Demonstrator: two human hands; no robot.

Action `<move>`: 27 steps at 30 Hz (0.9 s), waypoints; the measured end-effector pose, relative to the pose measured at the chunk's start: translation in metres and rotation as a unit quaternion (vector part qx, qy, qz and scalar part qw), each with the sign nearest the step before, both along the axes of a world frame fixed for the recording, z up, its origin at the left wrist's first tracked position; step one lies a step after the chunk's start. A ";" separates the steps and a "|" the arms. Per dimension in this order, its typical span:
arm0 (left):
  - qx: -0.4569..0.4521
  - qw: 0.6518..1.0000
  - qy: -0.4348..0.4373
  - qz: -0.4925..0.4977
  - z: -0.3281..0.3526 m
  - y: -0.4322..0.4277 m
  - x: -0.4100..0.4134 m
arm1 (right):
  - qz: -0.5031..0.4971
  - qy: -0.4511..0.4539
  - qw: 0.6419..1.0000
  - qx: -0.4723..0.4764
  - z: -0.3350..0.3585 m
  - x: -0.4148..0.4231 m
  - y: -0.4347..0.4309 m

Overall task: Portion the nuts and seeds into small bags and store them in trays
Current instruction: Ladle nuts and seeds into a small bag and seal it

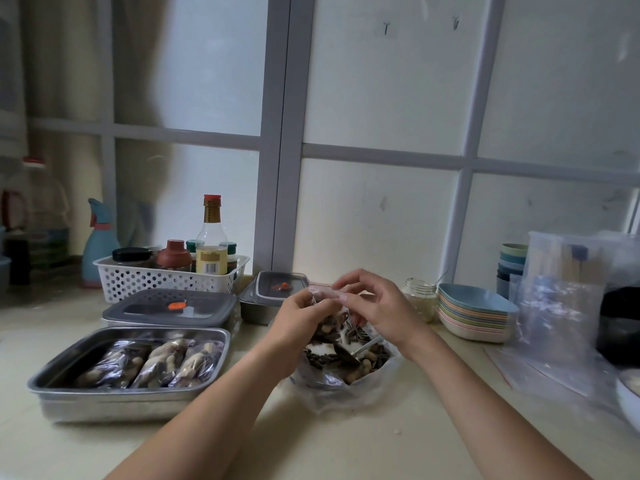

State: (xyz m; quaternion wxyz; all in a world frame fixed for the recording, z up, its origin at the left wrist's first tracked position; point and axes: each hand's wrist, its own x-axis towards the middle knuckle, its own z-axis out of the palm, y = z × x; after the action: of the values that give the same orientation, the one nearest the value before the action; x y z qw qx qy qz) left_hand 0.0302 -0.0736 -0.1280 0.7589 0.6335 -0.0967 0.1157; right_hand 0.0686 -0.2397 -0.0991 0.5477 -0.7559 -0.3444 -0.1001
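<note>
Both hands hold a small clear zip bag (329, 308) of peanuts and sunflower seeds above the middle of the counter. My left hand (300, 318) grips the bag's left side and body. My right hand (374, 304) pinches its pink zip strip at the top. Under them lies a large open plastic bag of nuts and seeds (349, 367) with a metal spoon (346, 353) in it. At the left, an open steel tray (128, 393) holds three filled small bags (152, 362).
Two lidded steel trays (169, 308) (273, 294) stand behind. A white basket of bottles (166, 277) is at the back left. To the right are a glass jar (420, 299), stacked coloured dishes (474, 313), stacked cups (512, 266) and loose empty zip bags (557, 327).
</note>
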 end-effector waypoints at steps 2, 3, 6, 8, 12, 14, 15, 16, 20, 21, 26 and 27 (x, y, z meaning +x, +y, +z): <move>0.013 1.000 -0.010 -0.001 0.001 0.000 -0.001 | -0.023 -0.027 0.998 -0.051 -0.001 0.000 -0.001; 0.016 1.000 -0.011 -0.003 0.001 0.000 -0.001 | -0.027 -0.030 0.997 -0.064 0.000 0.001 -0.003; 0.030 0.999 0.001 -0.010 0.003 0.000 -0.002 | -0.024 -0.030 0.997 -0.069 0.001 0.004 -0.008; 0.040 0.999 0.012 -0.016 0.004 0.000 -0.003 | -0.015 -0.022 0.998 -0.057 0.003 0.005 -0.011; 0.050 0.998 0.021 -0.028 0.006 0.001 -0.005 | 0.008 0.005 1.000 -0.021 0.004 0.003 -0.012; 0.051 0.998 0.024 -0.032 0.007 0.001 -0.006 | 0.011 0.012 1.000 -0.013 0.005 0.003 -0.012; 0.053 0.998 0.025 -0.033 0.008 0.001 -0.006 | 0.010 0.015 1.000 -0.012 0.005 0.004 -0.012; 0.058 0.997 0.025 -0.035 0.008 0.001 -0.007 | 0.009 0.016 1.000 -0.013 0.005 0.004 -0.012; 0.072 0.996 0.033 -0.031 0.009 0.000 -0.008 | -0.004 -0.001 1.000 -0.027 0.004 0.007 -0.012; 0.074 0.996 0.034 -0.027 0.009 -0.001 -0.008 | -0.014 -0.010 0.999 -0.031 0.003 0.008 -0.012; 0.050 0.998 0.023 -0.004 0.011 -0.001 -0.009 | -0.052 -0.049 0.997 -0.041 0.003 0.012 -0.011; 0.052 0.998 0.022 -0.006 0.011 -0.001 -0.010 | -0.057 -0.050 0.996 -0.044 0.003 0.012 -0.011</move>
State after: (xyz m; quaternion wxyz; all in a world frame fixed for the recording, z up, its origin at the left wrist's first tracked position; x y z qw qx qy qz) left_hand 0.0207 -0.0743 -0.1172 0.7279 0.6736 -0.0891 0.0921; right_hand 0.0805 -0.2512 -0.0961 0.4898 -0.7915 -0.3316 -0.1534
